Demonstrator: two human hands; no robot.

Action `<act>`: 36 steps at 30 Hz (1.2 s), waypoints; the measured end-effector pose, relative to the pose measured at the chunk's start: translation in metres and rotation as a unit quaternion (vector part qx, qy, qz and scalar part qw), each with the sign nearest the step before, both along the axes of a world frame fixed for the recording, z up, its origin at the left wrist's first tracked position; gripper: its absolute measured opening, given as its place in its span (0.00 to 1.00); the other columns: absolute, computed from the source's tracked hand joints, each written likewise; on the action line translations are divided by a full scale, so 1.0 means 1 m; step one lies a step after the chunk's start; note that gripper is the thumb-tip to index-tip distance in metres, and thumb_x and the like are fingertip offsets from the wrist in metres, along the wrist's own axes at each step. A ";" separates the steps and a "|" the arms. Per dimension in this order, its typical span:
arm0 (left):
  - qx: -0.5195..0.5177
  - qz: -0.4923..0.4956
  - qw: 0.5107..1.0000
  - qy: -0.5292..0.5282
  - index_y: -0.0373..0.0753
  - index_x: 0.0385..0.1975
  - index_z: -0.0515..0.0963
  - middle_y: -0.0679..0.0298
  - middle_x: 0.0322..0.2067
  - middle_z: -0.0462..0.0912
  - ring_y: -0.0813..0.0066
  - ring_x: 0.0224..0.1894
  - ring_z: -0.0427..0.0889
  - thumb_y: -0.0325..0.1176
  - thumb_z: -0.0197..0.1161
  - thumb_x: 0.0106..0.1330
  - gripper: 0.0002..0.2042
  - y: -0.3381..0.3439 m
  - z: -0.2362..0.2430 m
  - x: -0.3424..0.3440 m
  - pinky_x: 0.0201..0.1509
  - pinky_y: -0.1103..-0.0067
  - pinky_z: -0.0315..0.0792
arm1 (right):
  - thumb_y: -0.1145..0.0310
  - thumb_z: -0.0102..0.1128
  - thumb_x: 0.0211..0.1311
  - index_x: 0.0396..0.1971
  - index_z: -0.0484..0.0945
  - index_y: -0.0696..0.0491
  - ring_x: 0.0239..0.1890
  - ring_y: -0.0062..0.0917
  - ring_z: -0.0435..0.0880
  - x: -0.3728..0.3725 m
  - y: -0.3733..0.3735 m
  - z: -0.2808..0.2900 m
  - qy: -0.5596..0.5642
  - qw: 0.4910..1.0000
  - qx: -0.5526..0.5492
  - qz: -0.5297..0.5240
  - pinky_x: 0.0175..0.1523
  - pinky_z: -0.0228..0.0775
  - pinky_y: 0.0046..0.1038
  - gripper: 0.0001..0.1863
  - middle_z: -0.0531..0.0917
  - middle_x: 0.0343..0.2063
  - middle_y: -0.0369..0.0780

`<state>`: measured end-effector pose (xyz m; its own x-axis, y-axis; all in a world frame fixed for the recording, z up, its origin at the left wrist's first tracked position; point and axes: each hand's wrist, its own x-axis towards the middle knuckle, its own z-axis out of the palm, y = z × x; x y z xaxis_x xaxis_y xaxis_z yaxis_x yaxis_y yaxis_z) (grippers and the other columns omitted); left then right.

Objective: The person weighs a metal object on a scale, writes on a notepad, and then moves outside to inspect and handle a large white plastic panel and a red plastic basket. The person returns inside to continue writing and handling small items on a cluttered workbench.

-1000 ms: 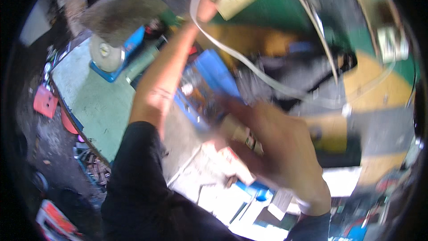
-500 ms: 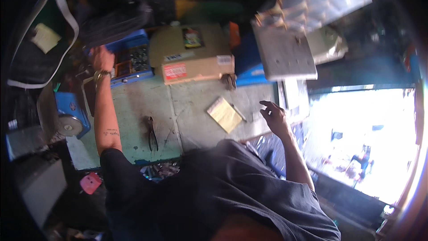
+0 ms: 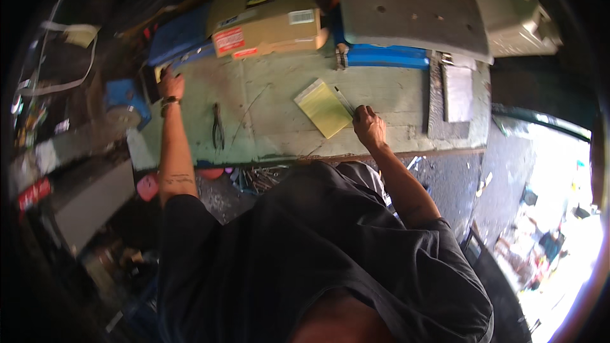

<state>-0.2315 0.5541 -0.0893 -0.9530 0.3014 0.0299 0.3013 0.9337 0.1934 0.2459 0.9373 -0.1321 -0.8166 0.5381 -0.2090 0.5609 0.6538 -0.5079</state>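
Observation:
At the left end of the bench my left hand [image 3: 171, 84] rests by the front corner of a blue case [image 3: 181, 33], whose lid looks closed. A dark flat piece with a yellowish edge [image 3: 158, 73] lies against its fingertips; blur hides how they are bent. My right hand [image 3: 370, 128] has its fingers curled on the lower end of a dark pen [image 3: 344, 99]. That pen lies along the right edge of a yellow notepad [image 3: 323, 109] with a pale top strip. Between my arms, pliers [image 3: 218, 127] with dark handles lie on the bench.
The greenish bench [image 3: 273, 108] carries a cardboard box [image 3: 273, 28] at the back, with a grey panel [image 3: 413, 6] over a blue container [image 3: 387, 57] beside it. A blue bench grinder [image 3: 125, 98] stands at far left. White papers [image 3: 458, 93] lie at the right end.
My left hand has left the inside of the blue case, and its lid has come down. My right hand has moved left from above the bench onto the pen. The view has shifted.

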 end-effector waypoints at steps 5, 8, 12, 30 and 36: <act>0.159 -0.117 0.980 0.019 0.37 0.56 0.73 0.45 0.53 0.75 0.46 0.56 0.73 0.32 0.65 0.57 0.24 0.062 0.044 0.192 0.61 0.61 0.68 | 0.63 0.54 0.60 0.34 0.79 0.52 0.27 0.39 0.83 -0.004 0.029 -0.033 0.044 0.995 -0.085 -0.032 0.32 0.75 0.44 0.09 0.83 0.27 0.45; 0.184 -0.070 0.964 -0.181 0.34 0.58 0.71 0.45 0.58 0.73 0.53 0.60 0.72 0.34 0.56 0.67 0.21 0.053 -0.007 0.318 0.63 0.64 0.65 | 0.63 0.52 0.58 0.30 0.80 0.50 0.31 0.36 0.83 -0.005 0.026 -0.055 -0.031 0.997 -0.074 0.006 0.37 0.76 0.40 0.10 0.82 0.25 0.43; 0.119 -0.209 0.956 -0.168 0.36 0.59 0.70 0.47 0.58 0.73 0.50 0.59 0.72 0.37 0.58 0.65 0.23 0.053 -0.074 0.451 0.60 0.61 0.66 | 0.68 0.52 0.54 0.32 0.79 0.52 0.40 0.39 0.84 -0.002 0.028 0.017 0.009 0.986 -0.020 0.166 0.43 0.77 0.41 0.09 0.81 0.34 0.45; -0.112 -0.577 0.809 0.007 0.48 0.68 0.60 0.60 0.73 0.49 0.51 0.75 0.44 0.49 0.52 0.70 0.28 0.278 -0.061 0.359 0.71 0.41 0.38 | 0.65 0.54 0.58 0.43 0.78 0.52 0.50 0.44 0.80 0.316 -0.093 0.044 -0.083 0.910 -0.108 -0.391 0.52 0.74 0.45 0.15 0.81 0.44 0.47; -0.121 -0.628 0.768 0.023 0.49 0.69 0.61 0.62 0.74 0.49 0.57 0.75 0.44 0.46 0.48 0.72 0.26 0.276 -0.079 0.318 0.74 0.48 0.36 | 0.64 0.56 0.57 0.43 0.79 0.53 0.49 0.47 0.80 0.353 -0.166 0.027 -0.127 0.860 -0.172 -0.463 0.52 0.72 0.46 0.15 0.82 0.41 0.50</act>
